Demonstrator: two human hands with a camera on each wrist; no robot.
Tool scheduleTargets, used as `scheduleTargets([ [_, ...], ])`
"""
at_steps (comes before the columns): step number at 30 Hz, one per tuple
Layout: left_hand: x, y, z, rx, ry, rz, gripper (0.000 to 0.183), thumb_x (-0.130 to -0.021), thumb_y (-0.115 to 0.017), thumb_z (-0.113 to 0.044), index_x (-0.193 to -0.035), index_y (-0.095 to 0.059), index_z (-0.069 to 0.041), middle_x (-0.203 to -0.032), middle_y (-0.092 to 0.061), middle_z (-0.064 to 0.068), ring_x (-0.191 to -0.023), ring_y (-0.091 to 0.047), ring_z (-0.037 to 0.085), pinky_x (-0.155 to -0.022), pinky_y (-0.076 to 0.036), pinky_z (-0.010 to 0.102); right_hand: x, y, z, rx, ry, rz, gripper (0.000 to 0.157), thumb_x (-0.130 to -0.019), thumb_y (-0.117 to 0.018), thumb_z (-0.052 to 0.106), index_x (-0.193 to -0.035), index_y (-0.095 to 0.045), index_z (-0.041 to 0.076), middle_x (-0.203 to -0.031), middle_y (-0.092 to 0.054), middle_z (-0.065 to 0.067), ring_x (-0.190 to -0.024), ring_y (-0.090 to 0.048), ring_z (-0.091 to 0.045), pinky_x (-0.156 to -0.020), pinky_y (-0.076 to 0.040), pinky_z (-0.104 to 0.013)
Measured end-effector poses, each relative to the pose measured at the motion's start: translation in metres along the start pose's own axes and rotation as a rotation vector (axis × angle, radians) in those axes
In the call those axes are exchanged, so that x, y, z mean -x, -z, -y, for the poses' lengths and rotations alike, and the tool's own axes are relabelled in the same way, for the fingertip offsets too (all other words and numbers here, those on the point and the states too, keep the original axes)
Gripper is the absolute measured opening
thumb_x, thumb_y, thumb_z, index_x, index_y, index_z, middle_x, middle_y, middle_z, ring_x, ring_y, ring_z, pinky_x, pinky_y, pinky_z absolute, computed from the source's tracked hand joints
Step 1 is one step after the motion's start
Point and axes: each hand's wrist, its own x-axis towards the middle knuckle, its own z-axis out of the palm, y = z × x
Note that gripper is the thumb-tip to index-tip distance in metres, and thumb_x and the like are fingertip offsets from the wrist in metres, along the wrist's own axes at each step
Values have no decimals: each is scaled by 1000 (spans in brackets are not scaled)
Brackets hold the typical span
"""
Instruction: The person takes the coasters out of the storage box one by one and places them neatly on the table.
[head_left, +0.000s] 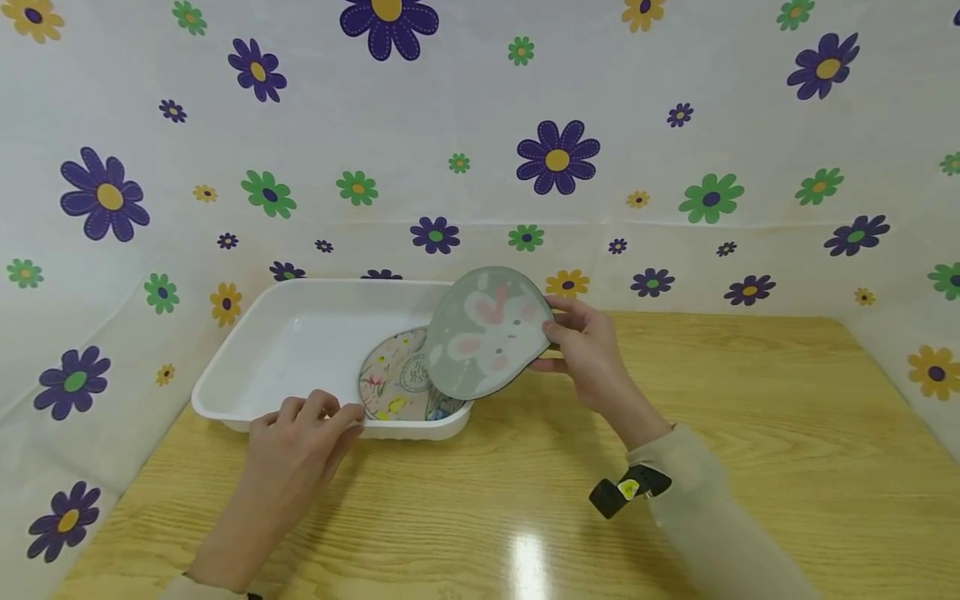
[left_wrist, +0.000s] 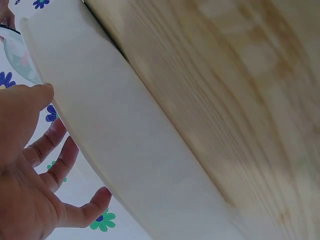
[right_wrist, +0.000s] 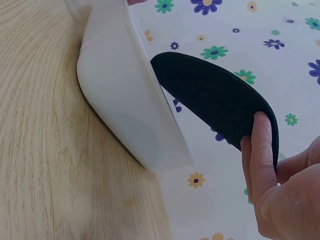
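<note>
My right hand (head_left: 588,350) pinches the edge of a round grey-green mouse pad (head_left: 480,333) printed with white rabbits, thumb on the printed side. In the right wrist view its black underside (right_wrist: 210,95) shows, with fingers against it. The pad is tilted and bowed over the right end of a white plastic tray (head_left: 300,333). Inside the tray lies another round pad (head_left: 393,379) with a floral print, partly covered by the rabbit one. At the tray's front rim, my left hand (head_left: 300,437) holds on with bent fingers; its thumb touches the rim in the left wrist view.
The tray stands on a wood-grain table (head_left: 712,400), near its back left. Behind and to the sides hangs a white cloth (head_left: 480,108) with purple, green and yellow flowers. A black strap (head_left: 633,490) is around the right wrist.
</note>
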Motion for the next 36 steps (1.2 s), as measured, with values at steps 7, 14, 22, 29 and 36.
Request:
scheduleTargets([
  [7,-1,1,-3,-9,9,6,18,-103,-61,-37,-100,-68,-22,-91,-63,7,-77,-64,34,-51,-54,47,3,6,0,-10,-3,4,43,-106,-49,4,-149,-49,10,-126,-55,-13,-91,-65,-16,-70,-63,-31],
  [14,-3,4,-8,33,3,6,24,-80,-86,-14,-96,-69,-17,-87,-65,4,-73,-65,30,-49,-53,41,5,16,0,-15,-4,-5,44,-106,-49,5,-150,-48,10,-126,-54,-13,-90,-66,-14,-71,-63,-30],
  [22,-4,5,-8,2,-8,26,25,-81,-86,-17,-98,-68,-17,-89,-65,4,-75,-65,32,-49,-54,42,7,25,0,-32,-26,-26,46,-106,-48,4,-151,-47,10,-126,-52,-11,-92,-65,-14,-72,-63,-30],
  [29,-5,6,-8,-28,2,47,20,-91,-78,-33,-100,-66,-20,-90,-63,7,-74,-65,34,-49,-54,42,9,33,0,-49,-30,-26,46,-107,-48,5,-152,-45,10,-127,-53,-10,-91,-65,-13,-72,-62,-27],
  [36,-7,4,-10,-52,28,57,27,-101,-62,-45,-99,-62,-18,-90,-62,9,-76,-66,37,-48,-54,43,11,38,1,-43,-27,-35,46,-106,-49,6,-152,-46,10,-125,-53,-9,-91,-66,-12,-73,-62,-27],
])
